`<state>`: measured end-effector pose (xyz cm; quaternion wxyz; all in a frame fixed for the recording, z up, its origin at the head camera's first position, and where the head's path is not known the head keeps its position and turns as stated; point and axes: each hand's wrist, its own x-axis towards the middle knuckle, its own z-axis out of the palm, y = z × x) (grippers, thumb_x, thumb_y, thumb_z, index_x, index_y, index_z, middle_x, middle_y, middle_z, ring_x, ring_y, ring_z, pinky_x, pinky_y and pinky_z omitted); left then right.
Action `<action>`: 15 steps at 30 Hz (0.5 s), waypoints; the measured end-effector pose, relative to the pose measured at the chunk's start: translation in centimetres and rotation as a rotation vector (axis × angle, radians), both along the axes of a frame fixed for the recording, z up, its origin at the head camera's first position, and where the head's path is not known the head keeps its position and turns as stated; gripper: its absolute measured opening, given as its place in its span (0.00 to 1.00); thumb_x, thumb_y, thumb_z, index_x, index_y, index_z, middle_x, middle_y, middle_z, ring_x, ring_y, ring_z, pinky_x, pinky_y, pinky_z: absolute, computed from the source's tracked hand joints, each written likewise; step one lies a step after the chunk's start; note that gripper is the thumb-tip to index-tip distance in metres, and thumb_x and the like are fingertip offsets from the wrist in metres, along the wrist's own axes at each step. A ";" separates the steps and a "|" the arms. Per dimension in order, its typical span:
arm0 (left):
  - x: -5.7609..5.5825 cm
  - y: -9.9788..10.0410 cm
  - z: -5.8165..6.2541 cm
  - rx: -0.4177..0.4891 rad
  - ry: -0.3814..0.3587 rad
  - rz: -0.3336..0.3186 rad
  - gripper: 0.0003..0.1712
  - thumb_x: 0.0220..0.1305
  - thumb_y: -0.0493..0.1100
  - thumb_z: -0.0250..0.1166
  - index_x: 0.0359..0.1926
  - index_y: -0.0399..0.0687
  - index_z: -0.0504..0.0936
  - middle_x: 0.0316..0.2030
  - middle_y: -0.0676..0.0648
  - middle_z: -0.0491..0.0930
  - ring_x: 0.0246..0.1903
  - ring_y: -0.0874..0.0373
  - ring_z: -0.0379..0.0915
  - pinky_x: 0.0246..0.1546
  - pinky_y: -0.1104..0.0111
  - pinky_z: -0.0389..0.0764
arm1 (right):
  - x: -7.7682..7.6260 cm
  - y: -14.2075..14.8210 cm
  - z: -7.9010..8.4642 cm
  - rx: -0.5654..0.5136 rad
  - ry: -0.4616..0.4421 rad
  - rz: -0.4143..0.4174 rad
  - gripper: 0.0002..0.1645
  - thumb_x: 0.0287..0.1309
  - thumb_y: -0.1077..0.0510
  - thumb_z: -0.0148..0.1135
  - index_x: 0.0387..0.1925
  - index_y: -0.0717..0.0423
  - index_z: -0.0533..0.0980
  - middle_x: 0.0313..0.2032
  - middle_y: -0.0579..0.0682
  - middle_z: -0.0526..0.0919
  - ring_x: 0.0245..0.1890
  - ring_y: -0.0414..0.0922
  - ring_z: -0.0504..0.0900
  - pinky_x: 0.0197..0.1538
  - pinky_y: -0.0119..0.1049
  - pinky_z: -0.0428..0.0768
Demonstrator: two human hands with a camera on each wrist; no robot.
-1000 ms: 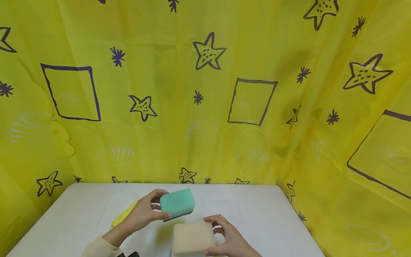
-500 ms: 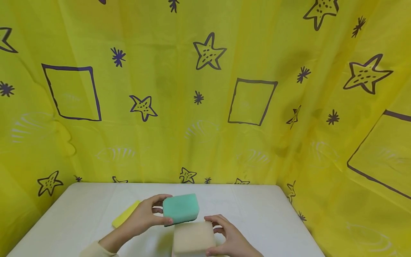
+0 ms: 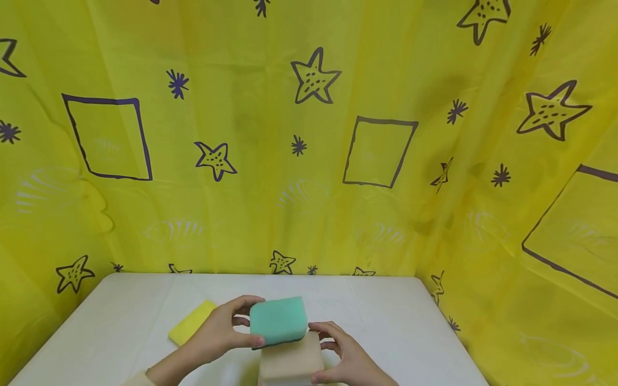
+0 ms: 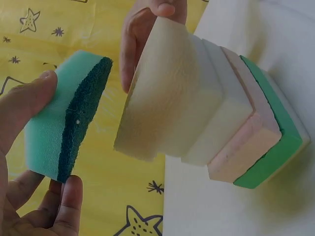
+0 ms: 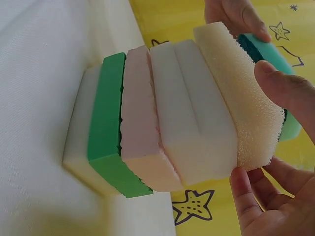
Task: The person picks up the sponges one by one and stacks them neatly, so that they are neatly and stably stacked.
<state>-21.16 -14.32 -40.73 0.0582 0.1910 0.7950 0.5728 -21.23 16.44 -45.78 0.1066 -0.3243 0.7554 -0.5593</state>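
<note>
My left hand grips a teal sponge, thumb on one edge and fingers on the other. Its dark scouring side faces down toward a porous cream sponge, and a gap between the two shows in the left wrist view. That cream sponge tops a stack and is held between the thumb and fingertips of my right hand. Below it in the right wrist view come white sponge blocks, a pink sponge, a green sponge and a pale one at the bottom.
A flat yellow sponge lies on the white table to the left, partly behind my left forearm. Past the table's far edge hangs a yellow curtain printed with stars, which also runs along both sides.
The left hand has carried the teal sponge right and down until it overlaps the cream sponge's far edge in the head view. My right hand has stayed at the stack.
</note>
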 end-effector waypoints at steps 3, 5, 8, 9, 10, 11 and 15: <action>0.3 0.3 0.0 0.010 0.005 -0.021 0.42 0.47 0.42 0.79 0.63 0.37 0.71 0.51 0.40 0.78 0.42 0.51 0.76 0.39 0.67 0.81 | 0.0 0.0 0.1 0.003 -0.022 -0.007 0.46 0.47 0.57 0.78 0.67 0.55 0.66 0.61 0.59 0.68 0.57 0.35 0.70 0.58 0.30 0.74; 0.5 0.4 -0.1 0.019 0.007 -0.035 0.42 0.47 0.42 0.79 0.62 0.37 0.72 0.51 0.40 0.78 0.42 0.51 0.77 0.40 0.68 0.81 | 0.0 0.0 0.2 0.006 -0.038 -0.013 0.46 0.47 0.57 0.78 0.66 0.56 0.67 0.61 0.58 0.68 0.57 0.35 0.71 0.58 0.29 0.74; 0.8 0.7 -0.3 0.027 0.008 -0.054 0.41 0.48 0.42 0.78 0.62 0.37 0.72 0.52 0.40 0.78 0.43 0.51 0.77 0.41 0.68 0.81 | 0.0 0.0 0.2 0.009 -0.047 -0.015 0.45 0.47 0.57 0.78 0.66 0.58 0.67 0.61 0.58 0.68 0.57 0.36 0.71 0.59 0.29 0.74; 0.8 0.8 -0.3 0.027 0.008 -0.061 0.41 0.49 0.42 0.78 0.62 0.37 0.71 0.52 0.40 0.78 0.43 0.51 0.77 0.41 0.68 0.81 | 0.0 -0.1 0.2 0.010 -0.049 -0.017 0.45 0.47 0.57 0.78 0.65 0.58 0.67 0.61 0.58 0.68 0.57 0.36 0.72 0.59 0.30 0.74; 0.9 0.9 -0.3 0.026 0.006 -0.066 0.40 0.50 0.43 0.78 0.62 0.37 0.71 0.53 0.40 0.78 0.43 0.52 0.77 0.42 0.68 0.80 | 0.0 -0.1 0.2 0.011 -0.051 -0.018 0.44 0.47 0.57 0.78 0.65 0.58 0.67 0.61 0.58 0.68 0.57 0.36 0.72 0.59 0.30 0.74; 1.0 1.0 -0.3 0.025 0.001 -0.071 0.40 0.50 0.43 0.78 0.63 0.37 0.71 0.53 0.41 0.78 0.43 0.52 0.78 0.42 0.68 0.80 | 0.1 -0.1 0.2 0.011 -0.051 -0.021 0.44 0.47 0.57 0.78 0.65 0.58 0.67 0.61 0.58 0.68 0.57 0.36 0.72 0.59 0.30 0.74; 1.2 1.3 -0.3 0.007 0.013 -0.073 0.40 0.51 0.45 0.78 0.62 0.37 0.72 0.53 0.41 0.78 0.43 0.54 0.78 0.45 0.68 0.80 | 0.1 -0.1 0.2 0.008 -0.049 -0.028 0.43 0.47 0.57 0.78 0.64 0.56 0.68 0.61 0.58 0.69 0.57 0.37 0.72 0.59 0.30 0.74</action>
